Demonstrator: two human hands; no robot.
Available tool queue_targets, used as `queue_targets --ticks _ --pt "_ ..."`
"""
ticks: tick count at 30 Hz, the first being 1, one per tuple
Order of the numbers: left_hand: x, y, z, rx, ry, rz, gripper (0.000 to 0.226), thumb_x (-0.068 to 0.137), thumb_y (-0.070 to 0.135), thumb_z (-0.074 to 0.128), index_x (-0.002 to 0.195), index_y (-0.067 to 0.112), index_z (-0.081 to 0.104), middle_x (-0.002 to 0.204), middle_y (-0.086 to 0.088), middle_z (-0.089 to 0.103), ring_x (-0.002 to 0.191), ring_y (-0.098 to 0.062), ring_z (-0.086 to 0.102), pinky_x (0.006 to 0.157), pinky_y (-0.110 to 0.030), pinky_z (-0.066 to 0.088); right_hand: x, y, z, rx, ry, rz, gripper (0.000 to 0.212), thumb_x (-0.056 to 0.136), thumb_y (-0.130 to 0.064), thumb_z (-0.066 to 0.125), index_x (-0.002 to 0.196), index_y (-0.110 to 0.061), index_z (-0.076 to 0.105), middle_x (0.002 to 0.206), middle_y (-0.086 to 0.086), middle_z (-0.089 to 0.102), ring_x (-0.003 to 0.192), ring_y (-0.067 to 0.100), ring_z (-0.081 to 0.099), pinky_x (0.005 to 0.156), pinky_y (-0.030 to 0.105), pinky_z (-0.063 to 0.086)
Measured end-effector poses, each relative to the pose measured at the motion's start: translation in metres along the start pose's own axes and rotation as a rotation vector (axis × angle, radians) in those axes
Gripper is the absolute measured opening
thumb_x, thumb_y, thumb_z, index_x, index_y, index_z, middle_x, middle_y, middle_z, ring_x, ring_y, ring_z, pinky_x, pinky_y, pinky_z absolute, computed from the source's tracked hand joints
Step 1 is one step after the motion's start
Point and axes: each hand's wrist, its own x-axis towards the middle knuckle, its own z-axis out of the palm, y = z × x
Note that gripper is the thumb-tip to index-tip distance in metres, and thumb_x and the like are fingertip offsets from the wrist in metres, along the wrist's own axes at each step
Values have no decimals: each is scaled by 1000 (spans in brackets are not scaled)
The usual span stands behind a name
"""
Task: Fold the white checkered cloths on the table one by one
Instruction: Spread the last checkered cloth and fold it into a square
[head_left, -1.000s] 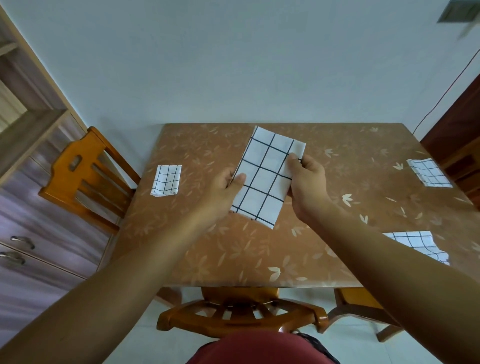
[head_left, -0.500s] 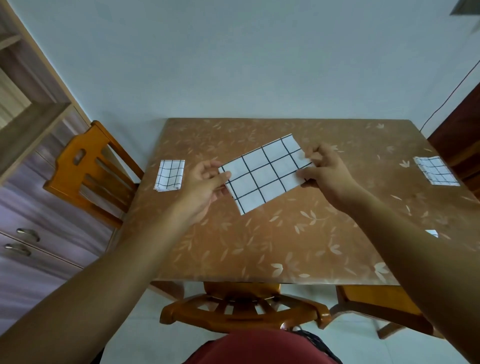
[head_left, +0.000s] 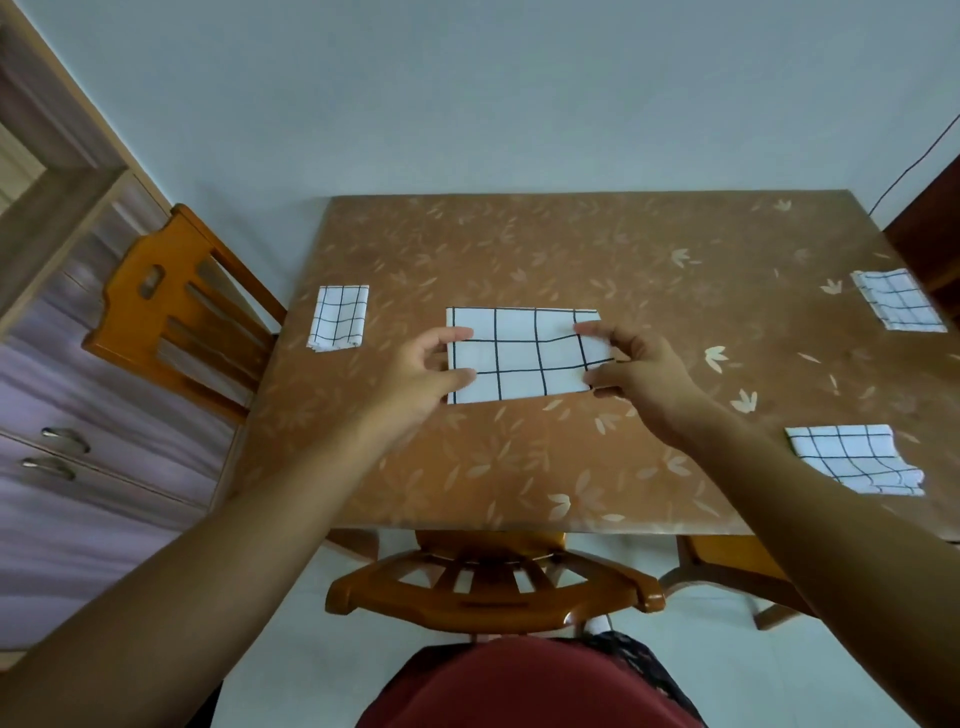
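A white checkered cloth, folded into a long rectangle, lies level over the middle of the brown leaf-patterned table. My left hand pinches its left end and my right hand pinches its right end. A small folded checkered cloth lies at the table's left edge. Another checkered cloth lies at the far right, and a rumpled one sits near the right front edge.
An orange wooden chair stands left of the table, another chair in front of me, and a third at the front right. A cabinet with drawers fills the left side.
The cloth was held upright and slanted a second ago. Both hands turned it and brought it down flat and level across the table's middle.
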Motion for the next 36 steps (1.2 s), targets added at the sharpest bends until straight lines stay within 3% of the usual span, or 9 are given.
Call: queue_targets --ticks 3,7,9,11,17,20,25,30,36 --pt "4 -5 -2 213 -71 20 57 89 -7 69 138 20 59 129 0 64 82 6 69 57 -11 51 6 9 -4 59 -44 76 45 84 18 58 108 -17 74 110 16 65 87 28 62 62 32 55" --pt "11 -21 -5 282 -130 -12 63 88 -4 72 141 26 55 111 20 67 93 4 71 84 -24 60 18 26 -8 -90 -38 87 42 83 14 64 111 -15 74 115 21 68 87 26 65 72 36 55" --pt "15 -38 -7 347 -141 -16 67 87 0 75 142 30 54 120 16 65 100 -5 72 88 -34 61 21 37 -6 -248 -53 93 46 82 6 69 120 -20 71 118 10 66 92 22 66 80 33 59" --pt "17 -60 -6 494 -152 17 71 85 6 79 145 29 51 136 11 51 109 -18 66 93 -36 58 26 51 -3 -467 -73 67 56 77 -7 74 128 -29 67 130 2 62 110 25 64 96 43 56" --pt "17 -127 7 645 -231 -88 88 82 3 80 156 15 35 156 -3 29 133 -28 46 110 -38 44 30 111 11 -857 -281 4 79 82 -2 71 155 -8 39 159 8 34 145 28 36 113 28 30" --pt "28 -151 11 663 -250 -131 91 83 0 79 158 10 28 161 -4 23 144 -21 34 115 -31 37 43 142 16 -890 -346 60 88 82 -3 74 159 -7 30 165 7 24 148 27 31 111 23 27" --pt "47 -198 12 769 -231 -161 97 82 6 81 159 7 22 164 -6 18 150 -20 22 110 -15 18 66 185 30 -905 -408 142 95 80 -5 78 159 -6 27 165 9 21 145 32 37 111 36 40" --pt "56 -228 9 809 -210 -170 96 82 7 81 159 6 22 163 -7 21 150 -21 21 111 -16 16 77 210 45 -901 -428 159 90 82 -1 73 159 -9 27 168 8 17 146 31 36 107 35 42" --pt "66 -238 -2 1021 -224 -92 93 85 21 79 159 8 25 164 -6 22 148 -28 25 118 -33 24 87 224 50 -917 -393 148 86 83 -4 70 159 -17 30 168 4 14 142 33 42 101 36 47"
